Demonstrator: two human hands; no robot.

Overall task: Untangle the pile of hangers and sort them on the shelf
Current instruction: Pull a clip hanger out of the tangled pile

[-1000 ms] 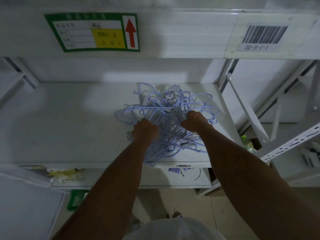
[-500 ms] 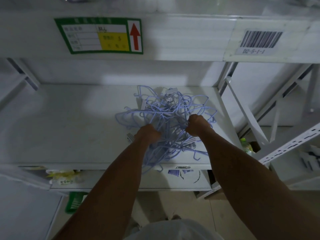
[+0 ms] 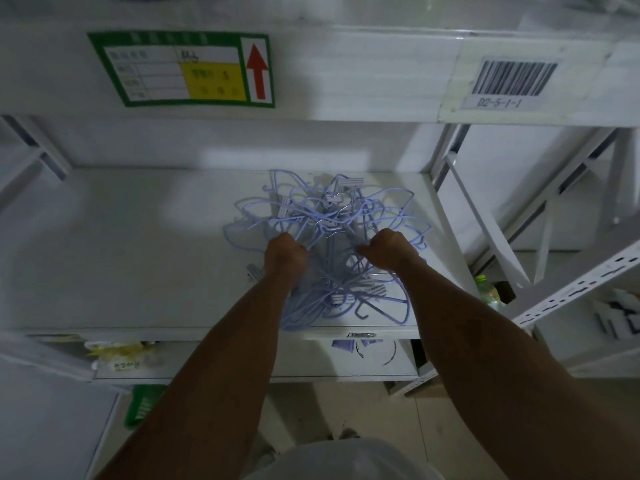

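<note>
A tangled pile of pale lilac wire hangers [image 3: 322, 216] with clips lies on the right half of the white shelf [image 3: 131, 258]. Both fists are buried in the tangle. My left hand [image 3: 284, 254] grips wires at the pile's left side. Curled around strands on the right side is my right hand [image 3: 389, 249]. Some hangers reach the shelf's front edge, and one dark hook [image 3: 362, 311] lies near it. My fingers are hidden among the wires.
An upper shelf beam carries a green label [image 3: 180, 69] with a red arrow and a barcode sticker [image 3: 512, 81]. A slanted white brace [image 3: 481, 220] stands right of the pile. A green-capped bottle [image 3: 486, 292] sits lower right. A lower shelf holds yellow packets [image 3: 117, 355].
The pile has shifted slightly toward me and spread at the front edge. Both hands keep their grip in the tangle, moved a little apart.
</note>
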